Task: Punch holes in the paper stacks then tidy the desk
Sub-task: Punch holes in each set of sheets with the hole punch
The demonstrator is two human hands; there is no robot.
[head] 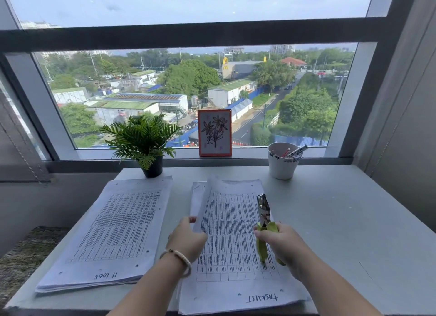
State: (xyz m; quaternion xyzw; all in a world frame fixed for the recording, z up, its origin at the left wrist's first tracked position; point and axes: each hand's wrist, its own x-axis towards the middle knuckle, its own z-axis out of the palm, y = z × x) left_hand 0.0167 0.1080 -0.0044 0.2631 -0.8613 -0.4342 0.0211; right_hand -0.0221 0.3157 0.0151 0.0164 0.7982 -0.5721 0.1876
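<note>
Paper stacks, 2 of them, lie side by side on the pale grey tabletop (330, 221), and the head view is the only one here. The left stack (111, 233) is flat, printed with dense tables, and small round holes already show along its edges. The right stack (236, 245) lies between the person's forearms; it also has holes near its front edge.

The left hand (187, 241) pinches the left edge of the top sheet (212, 193) of the right stack, and this thin sheet curls upward, probably so that some pages can be separated for punching. The right hand (280, 242) is wrapped around the yellow-green handles of a hole punch (264, 221). Its shiny metal head points away from the person, over the paper's right side, I think to keep it ready for the next edge.

At the back of the tabletop stand a small fern-like plant in a dark pot (147, 148) and a white cup (282, 161) with markers. A framed flower drawing (214, 133) leans on the window sill.
</note>
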